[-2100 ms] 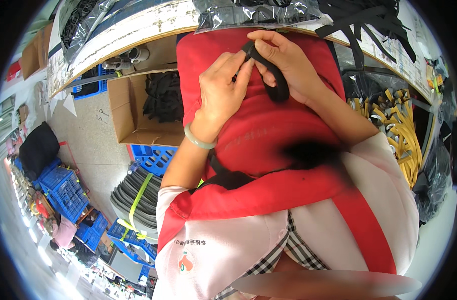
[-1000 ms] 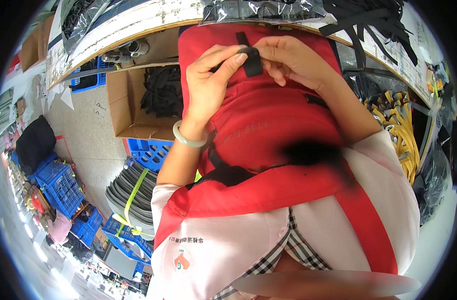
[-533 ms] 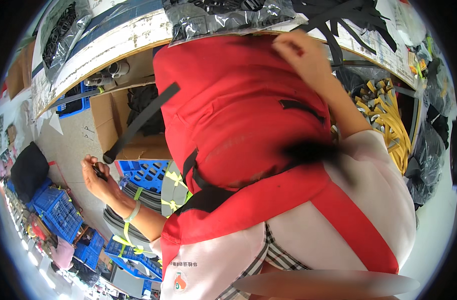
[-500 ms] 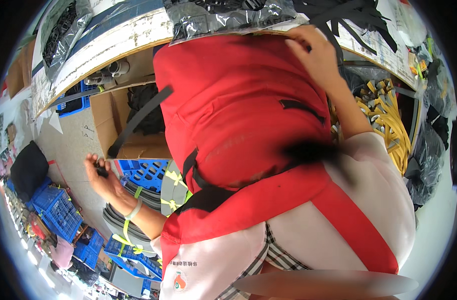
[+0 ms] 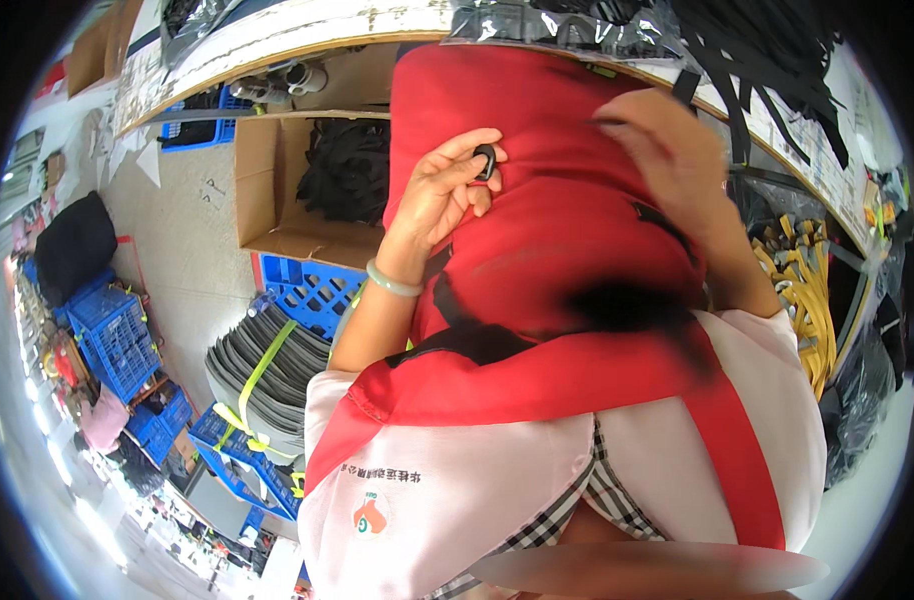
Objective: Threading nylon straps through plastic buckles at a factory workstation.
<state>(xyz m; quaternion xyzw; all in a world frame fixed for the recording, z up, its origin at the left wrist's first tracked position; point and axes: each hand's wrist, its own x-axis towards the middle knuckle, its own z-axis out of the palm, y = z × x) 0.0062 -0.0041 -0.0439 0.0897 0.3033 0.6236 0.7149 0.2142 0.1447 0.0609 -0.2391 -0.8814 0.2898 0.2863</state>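
Above my red apron [image 5: 537, 120], my left hand [image 5: 442, 195] pinches a small black plastic buckle [image 5: 485, 163] between thumb and fingers, with the other fingers curled. My right hand [image 5: 672, 145] is over the apron's right side, below the workbench edge. Motion smears its fingers; a small dark patch shows at their tips, and I cannot make out what it is. Left of my left hand, a cardboard box [image 5: 262, 190] under the bench holds a heap of black straps [image 5: 345, 170].
A worn white workbench [image 5: 367, 25] runs across the front, with black straps [image 5: 767, 60] hanging over its edge. Yellow straps [image 5: 802, 290] hang at the right. At the left are bundled grey strips [image 5: 267, 365], a blue crate [image 5: 117, 325] and a black bag [image 5: 77, 245].
My left hand has swung in from the far left to the front of the apron. A black strap stretched beside the box no longer shows there. My right hand has come down from the bench edge.
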